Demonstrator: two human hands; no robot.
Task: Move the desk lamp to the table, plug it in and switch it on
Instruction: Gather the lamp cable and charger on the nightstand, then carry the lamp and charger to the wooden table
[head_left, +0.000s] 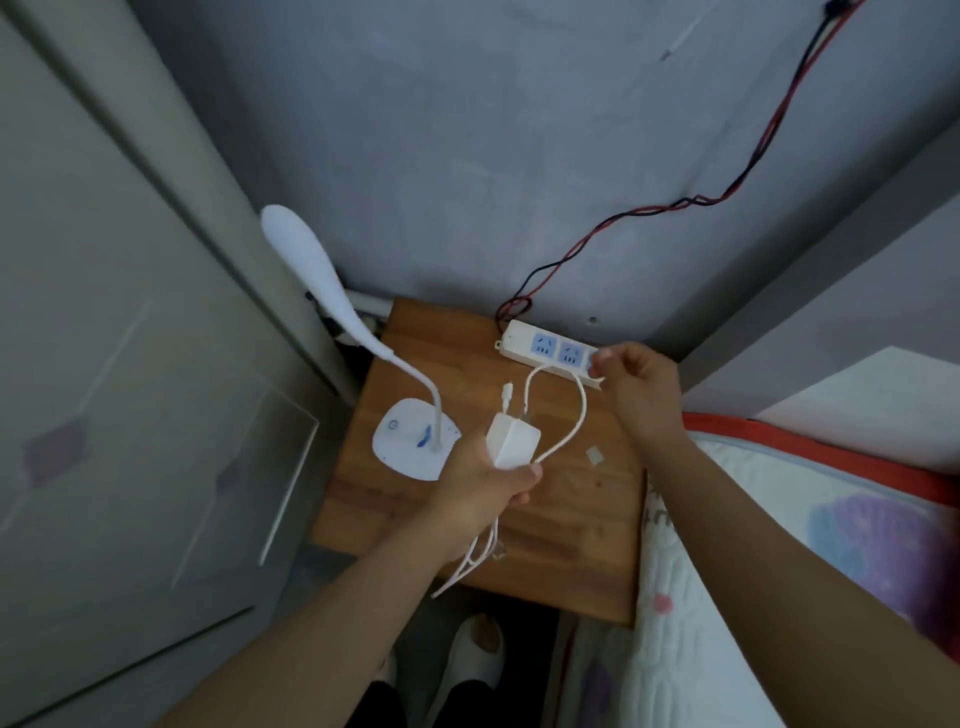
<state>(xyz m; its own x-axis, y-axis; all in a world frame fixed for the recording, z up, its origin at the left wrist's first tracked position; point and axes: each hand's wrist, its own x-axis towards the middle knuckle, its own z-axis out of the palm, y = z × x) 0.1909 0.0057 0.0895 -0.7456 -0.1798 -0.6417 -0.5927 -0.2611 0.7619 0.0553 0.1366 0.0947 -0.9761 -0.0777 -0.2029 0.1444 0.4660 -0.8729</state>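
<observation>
Lamp already stands on the table, unlit; left hand grips the adapter, right hand pinches at the power strip; plugging and switching remain

Lamp left of power strip
</observation>
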